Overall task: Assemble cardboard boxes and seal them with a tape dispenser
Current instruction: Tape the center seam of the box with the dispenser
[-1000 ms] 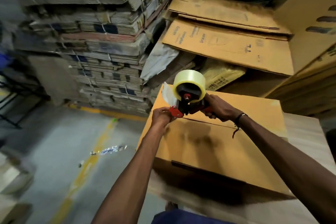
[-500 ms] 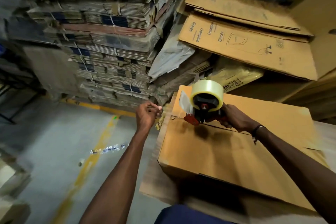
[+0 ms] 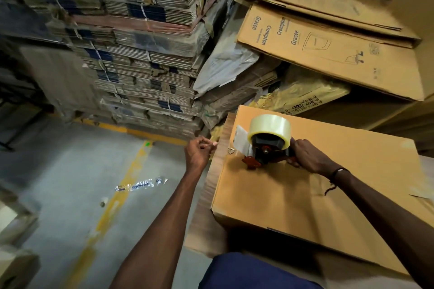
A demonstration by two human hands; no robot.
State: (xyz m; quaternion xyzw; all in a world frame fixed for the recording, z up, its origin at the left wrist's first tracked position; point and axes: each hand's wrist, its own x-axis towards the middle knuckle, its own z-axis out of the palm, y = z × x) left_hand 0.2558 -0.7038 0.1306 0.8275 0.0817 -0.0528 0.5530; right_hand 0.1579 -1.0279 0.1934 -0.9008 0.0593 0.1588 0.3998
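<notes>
A closed brown cardboard box (image 3: pixel 328 204) lies flat on a wooden table (image 3: pixel 209 190) in front of me. On the box's far left end stands a red and black tape dispenser (image 3: pixel 263 155) carrying a roll of clear tape (image 3: pixel 270 128). My right hand (image 3: pixel 307 157) grips the dispenser's handle from the right. My left hand (image 3: pixel 198 152) hovers just off the box's left edge. Its fingertips are pinched together on what looks like the thin loose end of the tape, which is hard to make out.
A tall pallet stack of bundled flat cartons (image 3: pixel 141 54) rises to the left. Flat printed cartons (image 3: pixel 328 42) lean at the back right above a yellow sack (image 3: pixel 305 94). The grey floor has a yellow line (image 3: pixel 112 206) and a plastic wrapper (image 3: pixel 141 185).
My left hand left the dispenser's front and moved left, past the box's edge, with pinched fingers. The dispenser stays on the box's far end in my right hand.
</notes>
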